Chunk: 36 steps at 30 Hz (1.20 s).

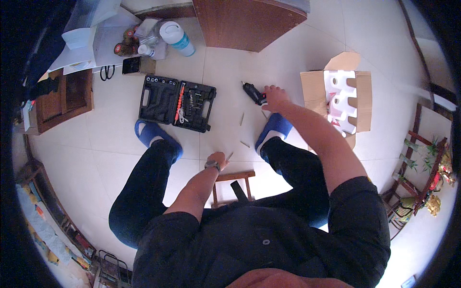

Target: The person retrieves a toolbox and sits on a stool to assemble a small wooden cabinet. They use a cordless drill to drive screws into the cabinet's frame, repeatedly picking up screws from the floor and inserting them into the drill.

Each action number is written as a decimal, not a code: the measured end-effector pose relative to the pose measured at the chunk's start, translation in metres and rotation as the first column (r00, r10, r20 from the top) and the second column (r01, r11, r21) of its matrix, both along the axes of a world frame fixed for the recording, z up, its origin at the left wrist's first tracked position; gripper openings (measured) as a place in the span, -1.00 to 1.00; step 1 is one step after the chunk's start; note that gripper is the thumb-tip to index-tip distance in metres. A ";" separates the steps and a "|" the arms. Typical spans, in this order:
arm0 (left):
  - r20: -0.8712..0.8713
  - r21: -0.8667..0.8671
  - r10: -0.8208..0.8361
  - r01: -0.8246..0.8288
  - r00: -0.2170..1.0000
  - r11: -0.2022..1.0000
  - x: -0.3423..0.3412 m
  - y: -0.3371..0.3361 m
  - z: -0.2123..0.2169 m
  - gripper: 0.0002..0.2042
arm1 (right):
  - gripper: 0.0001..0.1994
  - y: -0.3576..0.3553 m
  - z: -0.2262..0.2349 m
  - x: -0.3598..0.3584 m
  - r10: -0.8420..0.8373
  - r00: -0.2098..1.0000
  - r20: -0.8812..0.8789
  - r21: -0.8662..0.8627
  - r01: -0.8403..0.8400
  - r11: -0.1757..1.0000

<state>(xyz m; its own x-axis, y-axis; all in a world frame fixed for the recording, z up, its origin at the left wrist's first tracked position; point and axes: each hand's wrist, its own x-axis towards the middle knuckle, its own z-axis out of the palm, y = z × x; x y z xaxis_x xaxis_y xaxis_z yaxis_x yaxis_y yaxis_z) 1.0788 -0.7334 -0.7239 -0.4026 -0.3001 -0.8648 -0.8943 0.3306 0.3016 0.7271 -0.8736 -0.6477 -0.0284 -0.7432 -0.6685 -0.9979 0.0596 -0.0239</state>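
I sit on a small wooden stool above a pale tiled floor, feet in blue slippers. My right hand reaches forward and grips a black cordless screwdriver lying on the floor. My left hand hovers low between my knees and pinches a thin screw. Two more long screws lie on the tiles between my feet. An open black tool case with bits and an orange-handled tool lies ahead of my left foot.
An open cardboard box with white foam packing stands at the right. A brown wooden panel lies at the top. A white canister, scissors, a phone and papers sit top left beside a wooden crate.
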 end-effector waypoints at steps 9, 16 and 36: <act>0.003 0.039 0.039 -0.039 0.999 0.998 -0.004 0.015 -0.026 -0.74 | -0.26 0.016 -0.063 0.030 -0.090 0.990 -0.110 -0.221 0.064 0.973; -0.321 0.326 -0.582 0.664 0.747 0.673 -0.104 -0.113 0.048 -0.51 | -0.53 0.016 -0.066 0.029 -0.405 0.710 0.576 -0.275 0.636 0.721; -0.348 -0.919 -0.776 -0.028 0.527 0.393 -0.224 -0.435 0.319 -0.44 | -0.76 -0.074 0.154 0.082 -0.272 0.289 0.918 -0.351 0.911 -0.216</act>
